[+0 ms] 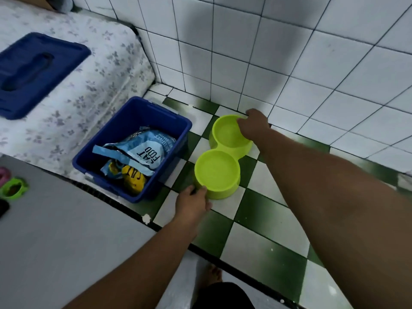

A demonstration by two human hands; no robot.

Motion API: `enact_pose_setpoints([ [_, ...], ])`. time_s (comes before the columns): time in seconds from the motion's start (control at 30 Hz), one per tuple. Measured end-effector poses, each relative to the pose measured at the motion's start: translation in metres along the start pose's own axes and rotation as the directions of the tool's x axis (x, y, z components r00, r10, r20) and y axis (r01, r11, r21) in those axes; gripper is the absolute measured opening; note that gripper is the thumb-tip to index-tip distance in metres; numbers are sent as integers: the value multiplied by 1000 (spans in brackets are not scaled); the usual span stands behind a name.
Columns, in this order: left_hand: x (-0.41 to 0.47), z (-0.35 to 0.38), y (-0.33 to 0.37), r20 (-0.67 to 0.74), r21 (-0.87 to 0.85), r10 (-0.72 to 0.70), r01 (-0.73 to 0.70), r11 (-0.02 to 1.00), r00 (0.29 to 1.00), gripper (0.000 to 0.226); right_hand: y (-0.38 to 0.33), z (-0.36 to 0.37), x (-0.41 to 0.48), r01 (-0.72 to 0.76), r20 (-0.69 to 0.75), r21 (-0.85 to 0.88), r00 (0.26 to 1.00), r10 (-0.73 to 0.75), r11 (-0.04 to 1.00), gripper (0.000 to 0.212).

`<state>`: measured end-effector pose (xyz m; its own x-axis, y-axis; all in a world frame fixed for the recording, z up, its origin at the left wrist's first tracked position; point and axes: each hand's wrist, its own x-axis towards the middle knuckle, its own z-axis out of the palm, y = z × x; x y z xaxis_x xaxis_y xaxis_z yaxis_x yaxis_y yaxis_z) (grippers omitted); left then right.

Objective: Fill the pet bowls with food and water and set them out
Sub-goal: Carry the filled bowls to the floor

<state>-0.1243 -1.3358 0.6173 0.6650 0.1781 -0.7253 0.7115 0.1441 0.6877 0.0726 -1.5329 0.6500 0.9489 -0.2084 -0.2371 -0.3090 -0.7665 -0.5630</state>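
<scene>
A lime-green double pet bowl (223, 161) sits on the green-and-white checkered floor near the tiled wall corner. Both of its round wells look empty. My left hand (192, 202) grips the rim of the near well at its front edge. My right hand (253, 126) grips the far rim of the far well, its fingers curled over the edge. To the left stands an open blue plastic bin (176, 128) holding a light-blue cat food bag (147, 150) and a yellow pouch (133, 177).
The bin's blue lid (33, 72) lies on a floral mattress (100, 70) at the left. A grey mat (55, 230) covers the near left floor, with small green (13, 188) and pink items at its edge. White tiled walls (312, 63) close the corner behind the bowl.
</scene>
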Motion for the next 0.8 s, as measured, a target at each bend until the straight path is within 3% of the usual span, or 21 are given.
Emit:
enact_pose_setpoints([
  [0.17, -6, 6, 1, -8, -32, 35, -35, 999, 999, 46, 3, 5, 5, 37, 82, 84, 996, -44, 996, 52],
  [0.47, -9, 8, -7, -93, -68, 146, -153, 986, 985, 33, 27, 3, -9, 1, -72, 151, 997, 10, 989, 35],
  [0.63, -6, 3, -12, -130, 18, 187, -187, 982, 974, 36, 44, 5, -28, -91, -74, 137, 992, 102, 986, 33],
  [0.8, -4, 0, -14, -138, 134, 253, -235, 963, 958, 41, 56, -1, -49, -183, -93, 263, 973, 213, 947, 38],
])
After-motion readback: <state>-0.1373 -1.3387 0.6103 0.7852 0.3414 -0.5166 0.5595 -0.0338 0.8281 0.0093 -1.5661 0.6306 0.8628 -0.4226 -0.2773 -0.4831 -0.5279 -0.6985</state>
